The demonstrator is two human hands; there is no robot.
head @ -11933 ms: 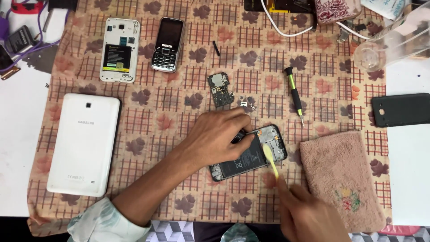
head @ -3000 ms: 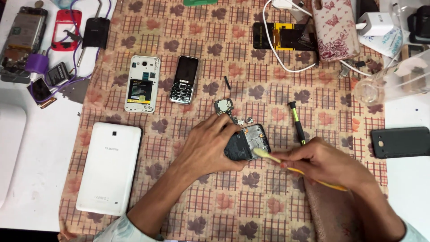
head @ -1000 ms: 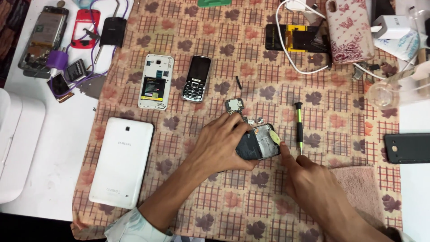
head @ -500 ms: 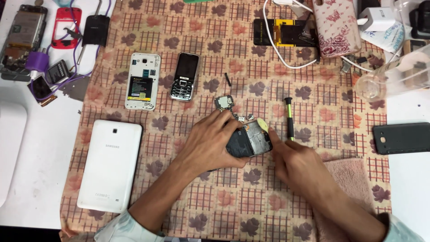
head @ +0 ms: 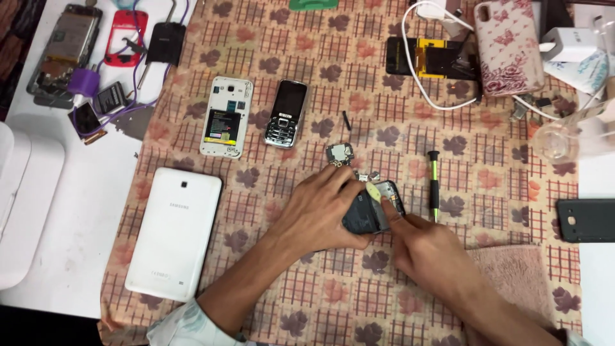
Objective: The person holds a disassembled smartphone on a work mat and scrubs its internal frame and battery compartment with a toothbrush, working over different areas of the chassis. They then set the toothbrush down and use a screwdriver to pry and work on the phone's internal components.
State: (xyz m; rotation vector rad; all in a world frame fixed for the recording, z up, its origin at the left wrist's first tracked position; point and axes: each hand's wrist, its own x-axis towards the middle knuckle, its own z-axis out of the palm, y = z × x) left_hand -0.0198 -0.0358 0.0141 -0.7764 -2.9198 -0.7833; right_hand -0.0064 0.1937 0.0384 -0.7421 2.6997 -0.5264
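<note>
My left hand (head: 323,214) grips a dark opened phone (head: 366,216) and tilts it up off the patterned cloth (head: 269,275). My right hand (head: 426,253) presses in from the right, its forefinger on the phone's upper edge. It holds a pale yellow brush whose head (head: 371,190) rests on the phone's top; the handle is hidden under the hand. A small circuit board (head: 338,154) and some tiny metal parts (head: 366,175) lie just above the phone.
A green-handled screwdriver (head: 434,186) lies right of the phone. On the left are a white tablet (head: 174,232), an open white phone (head: 222,125) and a keypad phone (head: 286,114). A pink towel (head: 519,282), a black cover (head: 586,220) and a clear cup (head: 564,138) are at the right.
My right hand has closed in on the phone, so the brush's long handle seen earlier is now hidden and only its head shows. My left hand keeps its grip on the phone.
</note>
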